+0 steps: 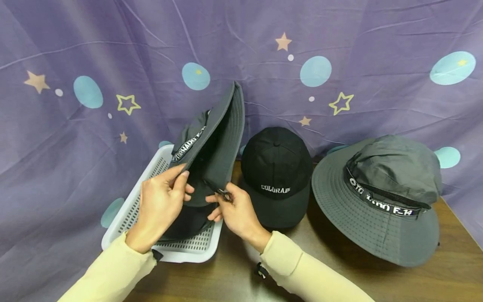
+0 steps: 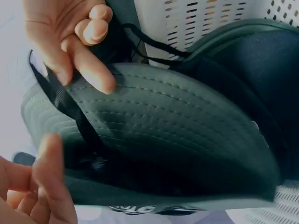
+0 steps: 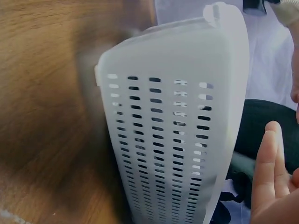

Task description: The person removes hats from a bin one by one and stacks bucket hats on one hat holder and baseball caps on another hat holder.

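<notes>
A grey wide-brimmed bucket hat (image 1: 230, 138) with a TORNADO band stands tilted over the white basket, its hollow underside facing right. My left hand (image 1: 162, 203) pinches the near left edge of its brim between thumb and fingers. At the brim's lower right edge, my right hand (image 1: 239, 209) pinches the brim and the black chin strap (image 2: 63, 100). That strap runs from the fingers into the hat's dark inside in the left wrist view. Beneath the hat, a black cap (image 1: 186, 222) lies in the basket, partly hidden.
The perforated white basket (image 1: 122, 228) stands on the wooden table (image 1: 234, 277). To its right sits a black COLORADO cap (image 1: 277, 161), then another grey bucket hat (image 1: 400, 176) with a lettered band. A purple patterned curtain (image 1: 249, 50) hangs behind.
</notes>
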A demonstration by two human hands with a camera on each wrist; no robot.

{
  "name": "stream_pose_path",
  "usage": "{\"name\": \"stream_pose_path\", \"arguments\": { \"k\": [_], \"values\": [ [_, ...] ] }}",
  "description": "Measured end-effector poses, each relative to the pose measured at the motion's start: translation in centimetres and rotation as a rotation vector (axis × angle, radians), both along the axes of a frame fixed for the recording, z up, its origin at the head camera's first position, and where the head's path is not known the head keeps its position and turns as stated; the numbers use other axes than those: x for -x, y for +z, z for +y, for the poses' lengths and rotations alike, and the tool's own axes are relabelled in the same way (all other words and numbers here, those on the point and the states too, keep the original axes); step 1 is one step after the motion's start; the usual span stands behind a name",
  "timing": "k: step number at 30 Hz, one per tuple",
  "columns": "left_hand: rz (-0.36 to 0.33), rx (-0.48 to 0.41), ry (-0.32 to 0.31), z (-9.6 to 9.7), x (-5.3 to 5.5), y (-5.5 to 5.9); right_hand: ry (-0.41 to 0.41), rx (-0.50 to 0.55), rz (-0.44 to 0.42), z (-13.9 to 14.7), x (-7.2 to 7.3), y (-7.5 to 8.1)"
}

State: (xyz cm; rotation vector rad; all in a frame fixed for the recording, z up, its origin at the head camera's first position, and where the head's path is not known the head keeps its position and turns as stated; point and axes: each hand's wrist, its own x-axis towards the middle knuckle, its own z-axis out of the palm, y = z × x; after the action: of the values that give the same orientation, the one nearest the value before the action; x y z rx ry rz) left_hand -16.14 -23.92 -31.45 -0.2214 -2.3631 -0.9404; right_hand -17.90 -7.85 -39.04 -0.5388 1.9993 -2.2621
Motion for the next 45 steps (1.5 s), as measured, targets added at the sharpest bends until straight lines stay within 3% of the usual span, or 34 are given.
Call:
{"name": "stream_pose_path", "arguments": {
  "k": [4, 11, 14, 16, 17, 19, 23, 25, 30, 34, 37, 39, 45],
  "values": [
    [0.048, -0.108, -0.032, -0.4, -0.6, 0.3, 0.044, 0.123, -0.068, 0.2, 0.7, 0.0],
    [0.094, -0.400, -0.159, -0.9, -1.7, 0.4, 0.191, 0.564, -0.362, 0.8, 1.7, 0.3],
    [0.123, -0.589, -0.271, -1.4, -1.8, 0.3, 0.239, 0.725, -0.420, 1.0, 2.4, 0.1],
    [0.132, -0.763, -0.328, -1.8, -1.7, 0.0, 0.266, 0.798, -0.428, 1.1, 2.8, -0.1],
    [0.131, -0.837, -0.328, -2.1, -1.6, -0.2, 0.275, 0.827, -0.433, 1.2, 2.9, -0.2],
    [0.127, -0.950, -0.251, -2.4, -1.4, -0.5, 0.280, 0.857, -0.452, 1.3, 3.1, -0.4],
    [0.043, -1.022, -0.019, -2.8, -0.9, -1.3, 0.198, 0.783, -0.526, 1.4, 3.0, -0.6],
    [-0.030, -1.031, 0.045, -2.9, -0.8, -1.8, 0.137, 0.714, -0.542, 1.3, 3.0, -0.6],
    [-0.186, -1.150, 0.024, -3.4, -0.8, -2.7, -0.001, 0.612, -0.495, 0.8, 3.1, -0.4],
    [-0.264, -1.225, -0.021, -4.3, -1.1, -3.1, -0.029, 0.593, -0.548, 0.8, 3.2, -0.7],
    [-0.324, -1.206, -0.020, -4.9, -1.2, -3.5, -0.007, 0.578, -0.607, 1.0, 3.0, -1.2],
    [-0.355, -1.171, 0.014, -5.3, -1.3, -3.7, 0.000, 0.566, -0.619, 1.1, 2.8, -1.5],
    [-0.413, -1.077, 0.116, -6.0, -1.4, -4.2, -0.053, 0.514, -0.562, 1.3, 2.4, -1.7]
  ]
}}
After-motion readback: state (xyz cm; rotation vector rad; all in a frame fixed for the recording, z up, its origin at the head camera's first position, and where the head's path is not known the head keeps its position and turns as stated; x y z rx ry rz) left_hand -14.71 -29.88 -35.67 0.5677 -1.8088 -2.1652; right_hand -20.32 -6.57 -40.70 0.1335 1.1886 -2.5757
